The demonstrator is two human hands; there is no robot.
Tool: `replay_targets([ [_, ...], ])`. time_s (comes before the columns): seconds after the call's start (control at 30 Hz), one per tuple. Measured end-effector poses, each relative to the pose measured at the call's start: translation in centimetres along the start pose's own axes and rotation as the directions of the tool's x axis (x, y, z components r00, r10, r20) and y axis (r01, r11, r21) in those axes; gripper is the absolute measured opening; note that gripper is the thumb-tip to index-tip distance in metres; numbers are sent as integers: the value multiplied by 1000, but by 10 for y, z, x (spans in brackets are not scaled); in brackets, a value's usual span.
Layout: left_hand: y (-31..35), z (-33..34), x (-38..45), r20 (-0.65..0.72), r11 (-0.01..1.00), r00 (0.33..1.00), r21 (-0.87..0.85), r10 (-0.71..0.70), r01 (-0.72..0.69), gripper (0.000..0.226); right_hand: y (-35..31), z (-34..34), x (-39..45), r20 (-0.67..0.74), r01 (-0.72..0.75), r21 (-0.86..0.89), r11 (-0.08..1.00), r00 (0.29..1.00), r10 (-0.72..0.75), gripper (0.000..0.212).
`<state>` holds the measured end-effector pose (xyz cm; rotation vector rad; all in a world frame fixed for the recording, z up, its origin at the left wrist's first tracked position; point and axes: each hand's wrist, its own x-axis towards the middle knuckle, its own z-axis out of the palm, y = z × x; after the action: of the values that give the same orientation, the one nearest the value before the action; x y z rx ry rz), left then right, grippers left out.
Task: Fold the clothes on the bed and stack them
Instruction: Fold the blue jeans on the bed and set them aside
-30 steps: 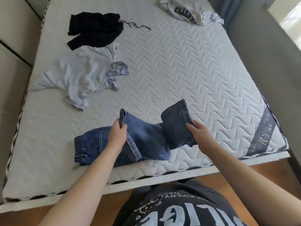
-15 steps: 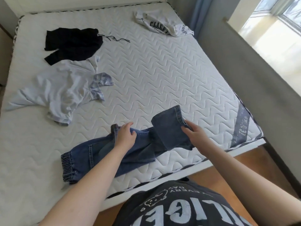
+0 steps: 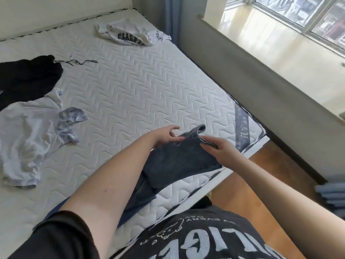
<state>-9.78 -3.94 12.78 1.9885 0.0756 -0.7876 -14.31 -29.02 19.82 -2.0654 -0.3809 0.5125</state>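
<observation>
Head view: two hands (image 3: 188, 144) on one jeans (image 3: 179, 163); three other garments (image 3: 28, 131).

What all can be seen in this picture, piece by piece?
jeans: one, dark blue, near edge of the mattress, under both hands
white shirt: one, white with a checked collar, left side of the mattress
black garment: one, black with a loose drawstring, far left, partly on the white shirt
printed top: one, white with dark letters, far corner of the mattress
mattress: one, white quilted, fills most of the view
curtain: one, blue, beyond the far corner
window: one, bright, upper right
floor: wooden, brown, right of the bed
left hand: one, fingers on the jeans' top edge
right hand: one, pinches the jeans' hem
</observation>
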Motion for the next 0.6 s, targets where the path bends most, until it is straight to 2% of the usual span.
replay_targets([
  [0.13, 32, 5, 37, 194, 1000, 981, 31, -8, 2, 70, 24, -36, 8, 5, 19, 67, 998, 1000, -19, 23],
  [0.23, 60, 14, 67, 307, 995, 952, 101, -16, -16, 82, 45, -59, 14, 52, 16, 124, 992, 998, -22, 24],
  [0.33, 82, 21, 98, 392, 979, 918, 203, -67, -15, 60, 67, -75, 25, 82, -21, 148, 989, 997, 8, 25],
  [0.4, 94, 23, 115, 278, 980, 960, 198, -30, -27, 35, 81, -85, 33, 50, -40, 129, 991, 998, 33, 20],
  [0.47, 102, 20, 130, 10, 993, 999, 111, 48, -49, 22, 90, -99, 41, 79, -100, 106, 989, 993, 92, 13],
  [0.5, 106, 16, 136, -116, 994, 990, 92, 75, -65, 21, 93, -107, 45, 133, -152, 107, 983, 982, 138, 16],
  [0.53, 109, 13, 140, -197, 989, 975, 130, 100, -75, 22, 99, -115, 50, 202, -211, 93, 973, 961, 189, 22],
  [0.6, 115, 10, 146, -236, 950, 962, 306, 136, -59, 20, 113, -125, 63, 313, -280, -68, 958, 905, 287, 24],
])
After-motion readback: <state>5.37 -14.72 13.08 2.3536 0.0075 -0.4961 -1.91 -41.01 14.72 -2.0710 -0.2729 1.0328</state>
